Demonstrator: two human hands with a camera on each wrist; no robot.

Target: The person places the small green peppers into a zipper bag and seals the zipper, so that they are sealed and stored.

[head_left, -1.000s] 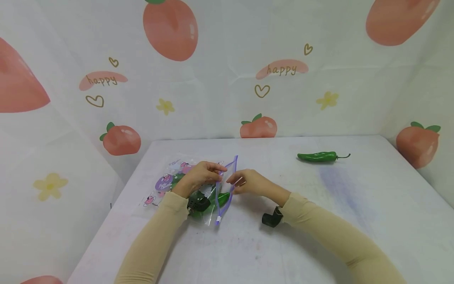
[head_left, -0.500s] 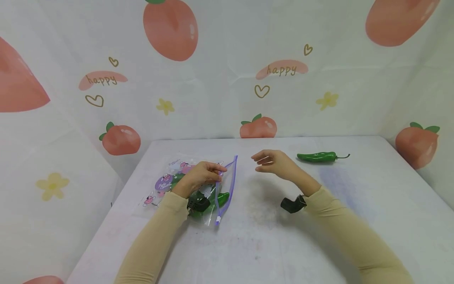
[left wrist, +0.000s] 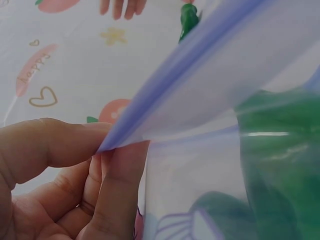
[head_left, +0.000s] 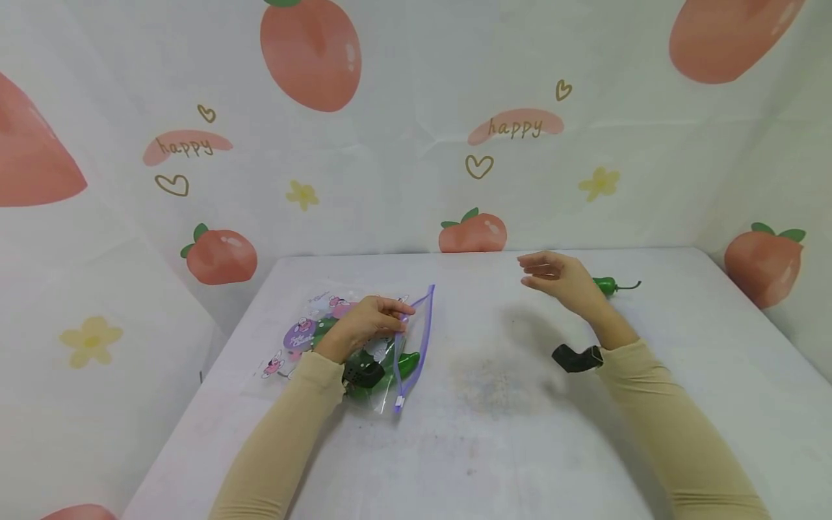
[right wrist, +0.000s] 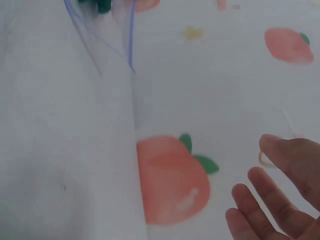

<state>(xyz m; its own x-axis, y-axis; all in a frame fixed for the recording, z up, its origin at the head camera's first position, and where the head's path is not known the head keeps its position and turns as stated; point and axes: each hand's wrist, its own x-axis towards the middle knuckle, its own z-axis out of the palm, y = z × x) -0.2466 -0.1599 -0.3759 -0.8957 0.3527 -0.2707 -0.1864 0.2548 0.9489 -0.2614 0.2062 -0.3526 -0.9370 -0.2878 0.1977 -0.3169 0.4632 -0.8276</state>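
Note:
A clear zip bag (head_left: 383,401) with a purple rim and pink cartoon print lies at the left of the table, its mouth parted toward the right. Inside it are green items, among them a green pepper (head_left: 409,365) near the mouth. My left hand (head_left: 367,325) pinches one edge of the bag's rim between thumb and finger, as the left wrist view shows closely. Over the back right of the table my right hand (head_left: 564,280) is raised, fingers relaxed and holding nothing. Behind it a long green chili pepper (head_left: 606,286) lies partly hidden, its stem pointing right.
The white table (head_left: 455,462) has faint stains near its middle. A white slider (head_left: 399,401) sits at the near end of the bag's rim. A peach-printed cloth (head_left: 390,144) stands behind and at the sides.
My right hand has left the bag's mouth and moved right and away toward the chili pepper, now covering part of it. The left hand and the bag have stayed in place.

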